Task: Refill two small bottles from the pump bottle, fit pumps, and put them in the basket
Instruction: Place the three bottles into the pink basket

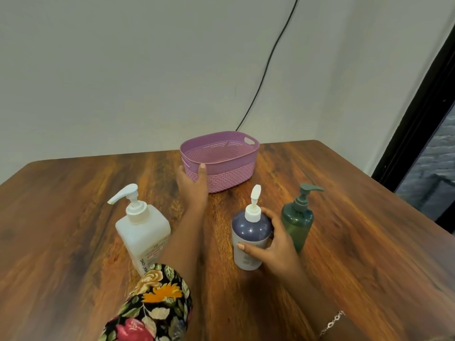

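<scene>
A pink woven basket [231, 178] stands empty near the table's far edge. My left hand [192, 183] grips its near left corner, thumb on the rim. A small purple-topped bottle [248, 242] with a white pump stands upright in the middle; my right hand [273, 247] is wrapped round its right side. Just right of it stands a small green bottle [298, 222] with a dark green pump, untouched. The large white pump bottle [142, 232] stands at the left, beside my left forearm.
The wooden table [357, 242] runs to a pale wall at the back. A black cable [266, 70] hangs down the wall behind the basket. A dark door frame [423, 114] is at the right.
</scene>
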`<state>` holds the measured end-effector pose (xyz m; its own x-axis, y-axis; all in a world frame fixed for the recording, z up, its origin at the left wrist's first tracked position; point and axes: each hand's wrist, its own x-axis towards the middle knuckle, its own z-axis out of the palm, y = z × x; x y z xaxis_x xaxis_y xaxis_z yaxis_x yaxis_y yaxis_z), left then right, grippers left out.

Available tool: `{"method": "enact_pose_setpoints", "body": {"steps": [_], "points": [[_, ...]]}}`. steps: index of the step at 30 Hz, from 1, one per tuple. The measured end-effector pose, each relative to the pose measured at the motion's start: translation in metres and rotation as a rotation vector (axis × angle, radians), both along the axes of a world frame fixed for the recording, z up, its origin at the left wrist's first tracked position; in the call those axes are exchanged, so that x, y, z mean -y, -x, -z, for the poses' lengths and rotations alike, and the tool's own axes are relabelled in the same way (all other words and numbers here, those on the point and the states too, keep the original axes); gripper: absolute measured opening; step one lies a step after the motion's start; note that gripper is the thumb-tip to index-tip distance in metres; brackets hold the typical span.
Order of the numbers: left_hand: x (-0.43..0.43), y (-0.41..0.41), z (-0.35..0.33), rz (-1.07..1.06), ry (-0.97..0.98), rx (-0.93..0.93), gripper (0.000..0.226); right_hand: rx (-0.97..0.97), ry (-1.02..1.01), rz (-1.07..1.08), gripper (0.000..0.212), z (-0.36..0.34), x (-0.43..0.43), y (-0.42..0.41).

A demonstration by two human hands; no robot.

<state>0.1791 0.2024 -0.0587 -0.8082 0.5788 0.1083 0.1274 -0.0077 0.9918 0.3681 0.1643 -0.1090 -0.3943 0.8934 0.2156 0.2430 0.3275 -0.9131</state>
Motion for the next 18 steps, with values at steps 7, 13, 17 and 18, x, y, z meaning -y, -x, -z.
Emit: {"method": "enact_pose_setpoints", "body": {"steps": [7,13,17,18], "points": [[-0.022,0.017,-0.014,-0.053,0.017,0.141,0.056,-0.097,-0.017,0.01,0.073,-0.047,-0.019,0.018],[-0.031,0.024,-0.015,-0.082,0.06,0.191,0.05,-0.116,-0.082,0.006,0.071,-0.119,-0.064,0.059],[-0.046,0.028,-0.012,-0.086,-0.007,0.266,0.043,-0.13,-0.076,0.001,0.08,-0.139,-0.101,0.089],[-0.049,0.029,-0.012,-0.092,-0.018,0.267,0.042,-0.137,-0.076,-0.002,0.081,-0.141,-0.109,0.096]]}}
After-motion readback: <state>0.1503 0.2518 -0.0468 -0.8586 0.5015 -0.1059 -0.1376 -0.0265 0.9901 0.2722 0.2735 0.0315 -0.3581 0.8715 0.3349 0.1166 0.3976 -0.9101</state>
